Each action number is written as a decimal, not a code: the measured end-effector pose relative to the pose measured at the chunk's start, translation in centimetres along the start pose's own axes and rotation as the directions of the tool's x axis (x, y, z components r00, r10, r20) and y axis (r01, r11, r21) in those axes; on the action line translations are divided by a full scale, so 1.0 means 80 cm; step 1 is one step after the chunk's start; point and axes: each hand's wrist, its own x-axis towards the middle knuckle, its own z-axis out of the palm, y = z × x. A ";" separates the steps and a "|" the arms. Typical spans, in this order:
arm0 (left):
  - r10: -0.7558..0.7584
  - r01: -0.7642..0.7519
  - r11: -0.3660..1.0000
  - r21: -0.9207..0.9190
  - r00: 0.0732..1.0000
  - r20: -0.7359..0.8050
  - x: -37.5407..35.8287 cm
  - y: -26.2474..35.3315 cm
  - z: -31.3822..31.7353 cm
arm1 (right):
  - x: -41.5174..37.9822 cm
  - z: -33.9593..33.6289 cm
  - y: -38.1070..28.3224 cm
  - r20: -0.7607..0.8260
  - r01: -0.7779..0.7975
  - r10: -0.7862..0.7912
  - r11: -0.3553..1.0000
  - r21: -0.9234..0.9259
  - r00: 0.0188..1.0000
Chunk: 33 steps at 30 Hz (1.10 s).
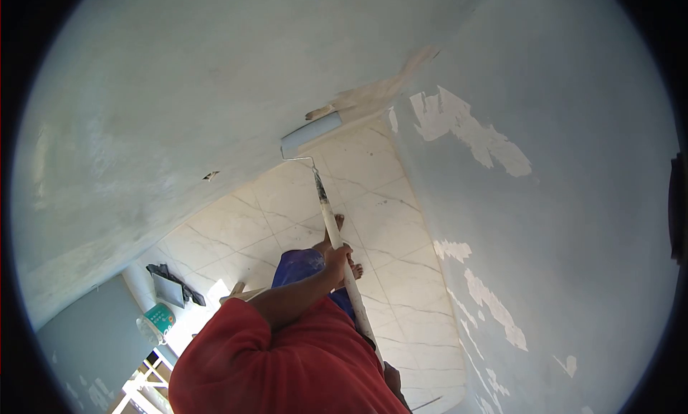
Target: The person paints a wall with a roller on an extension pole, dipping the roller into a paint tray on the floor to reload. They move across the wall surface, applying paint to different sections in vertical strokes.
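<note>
A paint roller (pixel 311 132) with a pale blue-grey sleeve rests against the lower part of the left wall, close to the corner. Its wire frame joins a long whitish pole (pixel 331 219) with dark smears near the top. My left hand (pixel 339 261) is closed around the middle of this pole. Lower down, my right hand (pixel 391 379) is at the pole's near end, largely hidden by the red shirt, and appears closed on it. A bare brownish patch (pixel 380 90) shows on the wall just above the roller.
The right wall (pixel 566 220) has several peeled white patches. Marble-patterned tiles (pixel 358 177) cover the floor, with my bare feet on them. At lower left are a green-and-white bucket (pixel 158 321) and a dark flat object (pixel 169 289). A small wall opening (pixel 210 176) is at left.
</note>
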 end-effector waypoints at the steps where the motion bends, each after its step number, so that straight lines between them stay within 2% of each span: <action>1: -0.006 0.006 1.000 0.002 1.000 -0.007 0.014 0.002 0.000 | 0.003 -0.002 -0.010 0.000 -0.039 0.039 0.999 -0.013 0.999; 5: -0.095 0.095 0.995 -0.005 0.995 -0.009 0.097 0.012 0.002 | 0.033 -0.025 -0.081 -0.010 -0.166 0.166 0.982 -0.093 0.986; 7: -0.180 0.180 0.983 0.020 0.984 -0.011 0.159 0.014 0.006 | 0.068 -0.028 -0.101 -0.032 -0.174 0.172 0.976 -0.129 0.985; 9: -0.083 0.088 0.989 0.115 0.996 -0.043 0.242 0.007 0.003 | 0.099 -0.034 -0.127 -0.068 -0.170 0.160 0.969 -0.178 0.985; 10: -0.071 0.076 0.993 0.091 0.996 -0.051 0.258 0.015 0.005 | 0.112 -0.038 -0.144 -0.079 -0.162 0.149 0.967 -0.197 0.986; 12: -0.076 0.079 0.995 0.059 0.995 -0.060 0.273 0.022 0.009 | 0.123 -0.052 -0.177 -0.093 -0.170 0.152 0.960 -0.225 0.984; 14: 0.021 -0.013 0.998 -0.058 0.992 0.126 0.262 0.026 0.004 | 0.119 -0.064 -0.183 -0.145 -0.117 0.080 0.956 -0.267 0.986; 16: -0.050 0.053 0.998 -0.030 0.996 0.080 0.252 0.025 0.006 | 0.102 -0.074 -0.177 -0.165 -0.103 0.054 0.945 -0.309 0.985; 18: -0.121 0.121 0.993 0.014 0.992 0.042 0.215 0.018 -0.001 | 0.083 -0.062 -0.138 -0.164 -0.066 0.013 0.943 -0.325 0.986; 21: -0.172 0.171 0.985 0.019 0.982 0.076 0.107 0.023 -0.008 | 0.031 -0.057 -0.101 -0.140 -0.047 0.009 0.962 -0.269 0.990; 23: -0.146 0.142 0.989 0.046 0.983 0.109 0.036 0.020 -0.017 | -0.003 -0.046 -0.065 -0.116 0.003 -0.029 0.977 -0.214 0.993; 26: -0.075 0.064 0.995 0.079 0.987 0.145 -0.051 0.012 -0.031 | -0.039 -0.025 -0.014 -0.062 -0.032 0.020 0.979 -0.199 0.998; 28: -0.049 0.035 0.992 0.117 0.993 0.112 -0.111 0.013 -0.031 | -0.063 -0.017 0.010 -0.030 -0.011 0.006 0.988 -0.155 1.000; 30: -0.016 0.003 0.989 0.149 0.996 0.087 -0.148 0.011 -0.030 | -0.081 -0.015 0.031 -0.005 0.013 -0.014 0.993 -0.118 1.000; 33: 0.076 -0.106 0.978 0.181 0.984 0.162 -0.176 0.007 -0.026 | -0.074 -0.023 0.050 0.026 0.029 -0.025 0.988 -0.155 0.999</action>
